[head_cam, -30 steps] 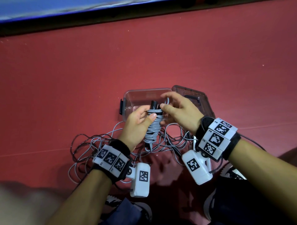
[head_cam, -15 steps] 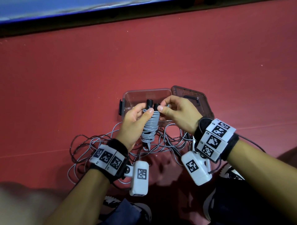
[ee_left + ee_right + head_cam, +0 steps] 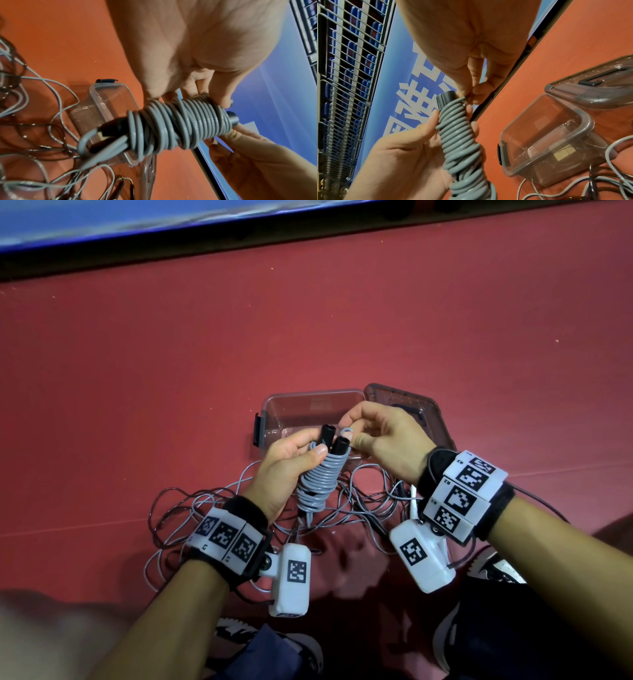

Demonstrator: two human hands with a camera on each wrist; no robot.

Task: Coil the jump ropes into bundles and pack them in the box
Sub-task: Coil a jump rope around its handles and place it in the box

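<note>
Grey rope bundle (image 3: pixel 320 477) nearly wound round its two black handles, gripped upright in my left hand (image 3: pixel 286 470) above the floor; my right hand (image 3: pixel 380 445) pinches the last loop at the top, tucking it. Clear box (image 3: pixel 274 412) just beyond holds no rope I can see; more ropes (image 3: pixel 191 501) lie loose below

Glossy clear plastic box (image 3: pixel 274 409); smooth grey rubbery rope bundle (image 3: pixel 320 479); matt red floor (image 3: pixel 342 320).

I see the box (image 3: pixel 274 419) on the floor (image 3: pixel 342 320), its lid (image 3: pixel 428 409) leaning at its right, loose ropes (image 3: pixel 191 508) before it.
</note>
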